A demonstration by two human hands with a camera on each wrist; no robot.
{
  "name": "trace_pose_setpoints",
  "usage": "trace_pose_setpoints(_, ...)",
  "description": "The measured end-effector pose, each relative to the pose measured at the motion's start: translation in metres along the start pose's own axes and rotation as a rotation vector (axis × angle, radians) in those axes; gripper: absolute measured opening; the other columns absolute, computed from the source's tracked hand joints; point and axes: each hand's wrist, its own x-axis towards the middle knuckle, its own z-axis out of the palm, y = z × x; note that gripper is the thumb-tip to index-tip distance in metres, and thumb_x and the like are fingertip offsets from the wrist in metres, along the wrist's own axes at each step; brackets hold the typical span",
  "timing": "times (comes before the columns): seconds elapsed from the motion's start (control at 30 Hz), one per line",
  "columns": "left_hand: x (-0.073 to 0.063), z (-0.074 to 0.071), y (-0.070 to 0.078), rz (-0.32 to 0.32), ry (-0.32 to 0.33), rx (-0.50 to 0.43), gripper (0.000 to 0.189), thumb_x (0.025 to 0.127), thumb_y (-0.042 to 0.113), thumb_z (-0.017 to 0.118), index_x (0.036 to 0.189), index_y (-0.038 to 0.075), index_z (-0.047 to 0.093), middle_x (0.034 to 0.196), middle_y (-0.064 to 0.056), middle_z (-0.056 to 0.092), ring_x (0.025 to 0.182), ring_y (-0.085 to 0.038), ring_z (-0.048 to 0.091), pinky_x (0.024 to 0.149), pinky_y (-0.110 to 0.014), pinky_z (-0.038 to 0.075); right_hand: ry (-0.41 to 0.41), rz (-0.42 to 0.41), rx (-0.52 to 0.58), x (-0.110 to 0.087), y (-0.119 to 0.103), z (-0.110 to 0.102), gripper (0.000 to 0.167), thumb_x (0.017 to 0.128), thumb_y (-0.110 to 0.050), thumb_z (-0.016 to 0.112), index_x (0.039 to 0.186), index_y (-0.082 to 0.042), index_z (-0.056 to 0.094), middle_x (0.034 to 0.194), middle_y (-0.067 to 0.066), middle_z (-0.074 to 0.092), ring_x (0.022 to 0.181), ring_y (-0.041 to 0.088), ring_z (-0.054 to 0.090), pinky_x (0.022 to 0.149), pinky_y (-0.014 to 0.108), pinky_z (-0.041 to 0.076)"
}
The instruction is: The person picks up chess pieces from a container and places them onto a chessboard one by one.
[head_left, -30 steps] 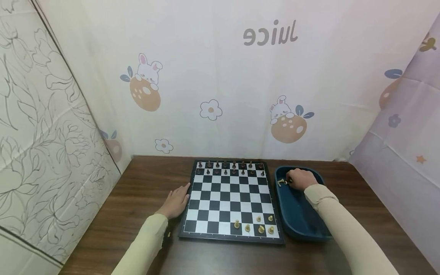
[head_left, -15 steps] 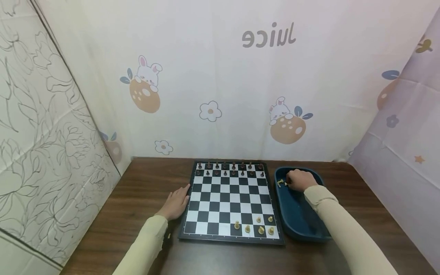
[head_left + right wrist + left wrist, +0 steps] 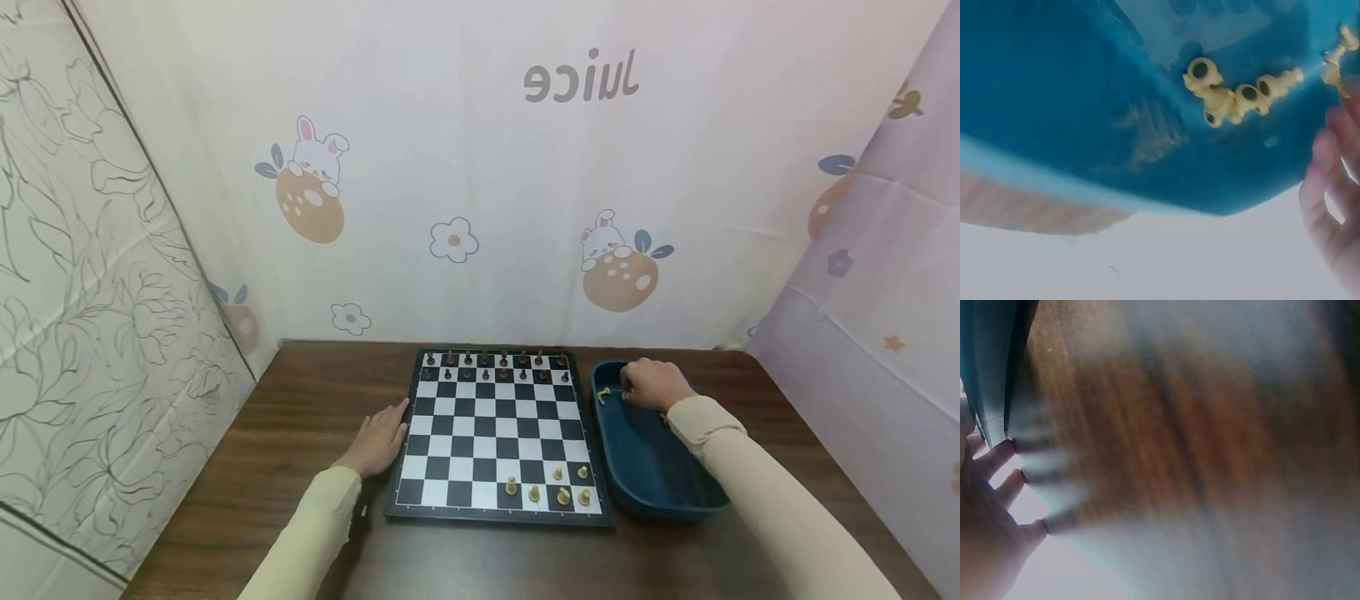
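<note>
My left hand (image 3: 377, 439) lies flat with straight fingers at the left edge of a chessboard (image 3: 485, 429). Dark chess pieces (image 3: 503, 360) stand in two rows along the board's far side. Several cream pieces (image 3: 563, 496) are at its near right corner. Inside a blue tray (image 3: 652, 471) right of the board, my right hand (image 3: 654, 385) has bent fingers near the far end. The right wrist view shows a cream chess piece (image 3: 1333, 62) right at its fingertips; whether they pinch it I cannot tell. A cluster of cream pieces (image 3: 1215, 100) lies beside the hand.
Board and tray stand close together on a dark wooden table (image 3: 322, 392). A printed curtain (image 3: 450, 183) hangs behind the table's far edge, with another patterned sheet (image 3: 97, 292) on the left. A small yellow thing (image 3: 364, 510) shows beside the left sleeve.
My right hand has risen slightly at the tray's far end, and some cream pieces now show beneath its wrist. The left hand stays by the board. The head view has shifted a little.
</note>
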Motion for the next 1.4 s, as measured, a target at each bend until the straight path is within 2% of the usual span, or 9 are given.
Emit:
trace_pose_setpoints(0.2,-0.001,-0.001,0.000,0.001,0.001,-0.012,0.051,0.103,0.022,0.036,0.150,0.005,0.027,0.148,-0.019,0.036,0.138,-0.038,0.027,0.110,-0.061,0.013,0.059,-0.062,-0.056,-0.006,-0.007,-0.017,0.010,0.079,-0.011,0.072,0.072,-0.012,0.065,0.069,-0.002,0.057,0.058,0.013,0.051,0.053,0.036,0.049)
trace_pose_setpoints(0.37,0.000,0.000,-0.001,-0.001,0.002,-0.016,0.051,0.103,0.022,0.037,0.150,0.005,0.027,0.149,-0.018,0.035,0.139,-0.038,0.026,0.110,-0.061,0.012,0.140,-0.136,-0.109,-0.012,-0.012,-0.028,0.013,0.076,-0.011,0.076,0.069,-0.013,0.065,0.070,-0.002,0.050,0.062,0.015,0.047,0.055,0.037,0.048)
trace_pose_setpoints(0.47,0.001,0.001,-0.002,0.006,0.005,-0.008,0.051,0.103,0.022,0.036,0.150,0.005,0.027,0.149,-0.018,0.035,0.138,-0.038,0.026,0.110,-0.061,0.012,0.175,-0.167,-0.103,-0.014,-0.016,-0.033,0.016,0.075,-0.011,0.077,0.067,-0.015,0.064,0.069,-0.004,0.048,0.063,0.015,0.045,0.057,0.037,0.046)
trace_pose_setpoints(0.7,0.000,0.000,-0.002,0.014,0.009,-0.013,0.051,0.103,0.022,0.037,0.150,0.004,0.028,0.149,-0.019,0.035,0.138,-0.039,0.027,0.110,-0.062,0.013,0.216,-0.198,-0.122,-0.014,-0.039,-0.046,0.010,0.074,-0.012,0.078,0.071,-0.015,0.069,0.070,-0.005,0.049,0.065,0.014,0.046,0.059,0.037,0.048)
trace_pose_setpoints(0.93,0.001,-0.001,-0.001,0.008,0.004,-0.017,0.051,0.103,0.021,0.037,0.150,0.004,0.028,0.148,-0.019,0.035,0.138,-0.039,0.026,0.110,-0.062,0.012,0.213,-0.239,-0.158,-0.013,-0.074,-0.060,0.009,0.074,-0.017,0.080,0.073,-0.016,0.071,0.072,-0.006,0.051,0.068,0.014,0.048,0.063,0.037,0.049)
trace_pose_setpoints(1.03,0.001,-0.001,-0.001,0.002,0.000,-0.013,0.051,0.103,0.022,0.037,0.150,0.004,0.027,0.148,-0.019,0.036,0.138,-0.038,0.026,0.110,-0.062,0.012,0.179,-0.256,-0.158,-0.012,-0.092,-0.063,0.010,0.076,-0.020,0.079,0.072,-0.019,0.070,0.071,-0.007,0.050,0.069,0.013,0.047,0.061,0.033,0.045)
trace_pose_setpoints(1.2,0.002,0.000,-0.001,0.000,0.000,-0.012,0.051,0.103,0.022,0.037,0.150,0.005,0.027,0.149,-0.018,0.035,0.138,-0.038,0.026,0.110,-0.062,0.012,0.115,-0.318,-0.157,-0.010,-0.117,-0.059,0.008,0.077,-0.022,0.078,0.075,-0.021,0.071,0.075,-0.008,0.053,0.071,0.012,0.046,0.060,0.029,0.040)
trace_pose_setpoints(1.4,0.001,0.000,0.000,0.000,0.001,-0.023,0.051,0.103,0.022,0.037,0.150,0.005,0.027,0.149,-0.018,0.034,0.139,-0.038,0.026,0.110,-0.062,0.011,0.060,-0.415,-0.131,-0.012,-0.143,-0.046,0.006,0.078,-0.026,0.077,0.081,-0.021,0.075,0.080,-0.008,0.057,0.073,0.010,0.051,0.064,0.029,0.045)
